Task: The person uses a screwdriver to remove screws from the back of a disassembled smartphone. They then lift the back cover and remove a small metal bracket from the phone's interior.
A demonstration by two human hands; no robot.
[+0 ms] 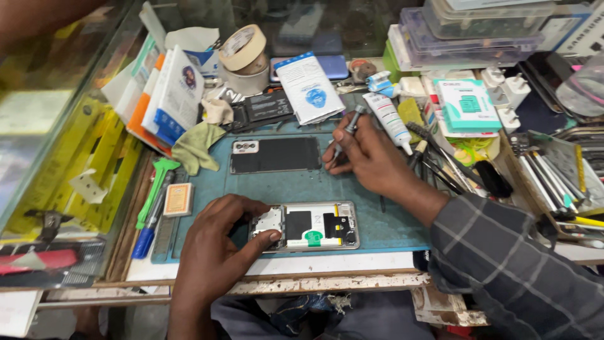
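risk: opened phone (pixel 306 226) sliding on the teal mat (pixel 371 214) if thumb pressure shifts; exposed parts scratched by a slipping tip.
left hand (pixel 217 242): fingers spread, thumb pressed on the phone's left end, pinning it near the mat's front edge.
right hand (pixel 368 157): fingers closed around a small screwdriver (pixel 347 129), tip down beside the detached back cover (pixel 275 155).
nearby: glue tube (pixel 388 119) just right of the hand.
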